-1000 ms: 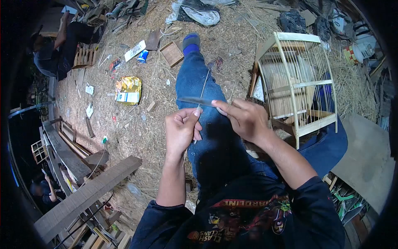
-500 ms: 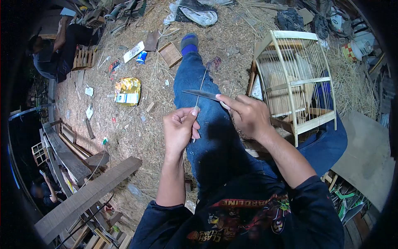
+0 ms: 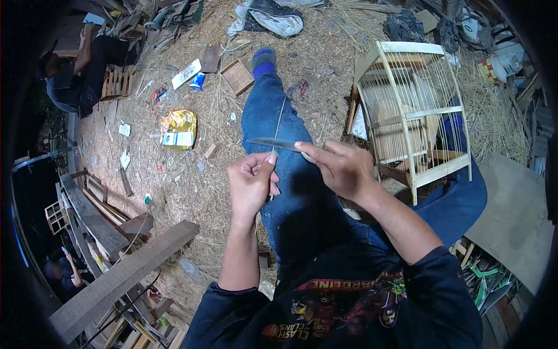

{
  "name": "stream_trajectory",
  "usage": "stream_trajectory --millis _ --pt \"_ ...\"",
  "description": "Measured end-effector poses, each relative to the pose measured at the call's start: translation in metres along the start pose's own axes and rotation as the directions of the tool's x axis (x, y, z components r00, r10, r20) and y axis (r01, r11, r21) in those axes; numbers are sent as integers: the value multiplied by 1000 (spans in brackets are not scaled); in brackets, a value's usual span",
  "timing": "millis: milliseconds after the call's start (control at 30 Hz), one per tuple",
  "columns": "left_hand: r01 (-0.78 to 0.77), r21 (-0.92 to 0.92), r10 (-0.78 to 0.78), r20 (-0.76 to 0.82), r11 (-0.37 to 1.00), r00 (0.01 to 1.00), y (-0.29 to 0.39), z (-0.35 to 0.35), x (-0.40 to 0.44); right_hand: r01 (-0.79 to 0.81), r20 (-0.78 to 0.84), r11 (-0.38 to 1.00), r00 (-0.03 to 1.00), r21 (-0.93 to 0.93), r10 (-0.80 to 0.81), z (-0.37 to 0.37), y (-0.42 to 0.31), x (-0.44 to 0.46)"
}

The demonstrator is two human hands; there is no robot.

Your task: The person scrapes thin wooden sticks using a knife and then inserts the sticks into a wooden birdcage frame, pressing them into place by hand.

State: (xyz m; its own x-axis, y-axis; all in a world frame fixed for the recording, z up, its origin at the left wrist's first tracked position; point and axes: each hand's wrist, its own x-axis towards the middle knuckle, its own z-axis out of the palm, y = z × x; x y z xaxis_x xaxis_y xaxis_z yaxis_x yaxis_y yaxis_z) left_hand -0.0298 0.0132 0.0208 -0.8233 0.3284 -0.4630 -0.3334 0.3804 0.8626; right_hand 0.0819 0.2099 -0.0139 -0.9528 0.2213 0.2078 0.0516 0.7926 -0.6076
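Observation:
Over my outstretched leg, my left hand [image 3: 253,177] pinches a thin stick [image 3: 280,121] between thumb and fingers. The stick points up and away along the jeans. My right hand [image 3: 342,166] is closed around the handle of a knife [image 3: 270,142], with a finger stretched along the blade. The blade lies across the stick, just above my left thumb, and points left. Most of the handle is hidden in the right palm. To the right of my right hand stands a birdcage [image 3: 410,116] with a pale wooden frame and thin upright bars.
A small wooden tray [image 3: 237,77], a yellow packet [image 3: 179,129] and a blue can [image 3: 197,81] lie on the shavings-covered floor. A wooden beam [image 3: 125,276] juts in at lower left. One person [image 3: 72,78] sits upper left, another [image 3: 63,270] lower left.
The knife blade has slid down along the stick, closer to my left thumb. My right hand has moved slightly down and left with it. My left hand has barely moved.

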Motion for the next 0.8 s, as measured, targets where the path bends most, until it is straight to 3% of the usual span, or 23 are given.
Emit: stream_trajectory --millis 267,333,467,500,600,800 --pt "16 11 -16 -19 1000 1000 3 3 -4 27 -12 1000 1000 -2 -27 1 2 0" --pt "27 11 -27 -33 1000 999 3 3 -4 -58 -49 998 997 3 58 1 8 6" --pt "17 19 -17 -22 1000 1000 1 3 -4 54 -15 999 998 -5 -54 10 1 -6" --pt "14 21 -14 -25 1000 1000 1 3 -5 -27 9 1000 1000 -14 27 7 1 -4" --pt "11 22 -10 -20 1000 1000 4 3 -6 -60 -51 996 997 62 63 11 9 0" --pt "10 62 -9 -19 998 1000 5 1 -7 -29 4 1000 1000 -2 29 2 4 -3"
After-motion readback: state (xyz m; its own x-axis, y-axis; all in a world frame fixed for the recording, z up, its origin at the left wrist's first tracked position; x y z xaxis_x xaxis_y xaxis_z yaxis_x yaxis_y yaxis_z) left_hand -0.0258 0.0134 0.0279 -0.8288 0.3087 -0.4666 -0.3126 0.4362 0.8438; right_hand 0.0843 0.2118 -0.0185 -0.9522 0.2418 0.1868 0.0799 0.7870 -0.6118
